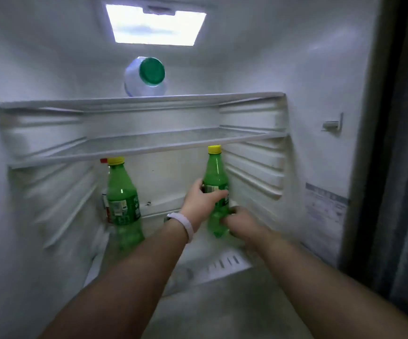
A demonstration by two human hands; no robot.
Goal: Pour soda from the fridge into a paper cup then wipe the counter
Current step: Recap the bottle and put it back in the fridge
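Inside the open fridge, a green soda bottle (215, 172) with a yellow cap stands upright at the right of the lower compartment. My left hand (201, 200) wraps its label from the left, a pale band on the wrist. My right hand (238, 222) grips its lower part from the right. A second green soda bottle (122, 196) with a yellow cap stands at the left, untouched. No paper cup or counter is in view.
A red-capped bottle (104, 167) is mostly hidden behind the left soda bottle. A clear jug with a green lid (149, 74) lies on its side on the top shelf (75, 104). A bare glass shelf (137, 145) hangs just above the bottle caps. The fridge's right wall (320, 118) is close.
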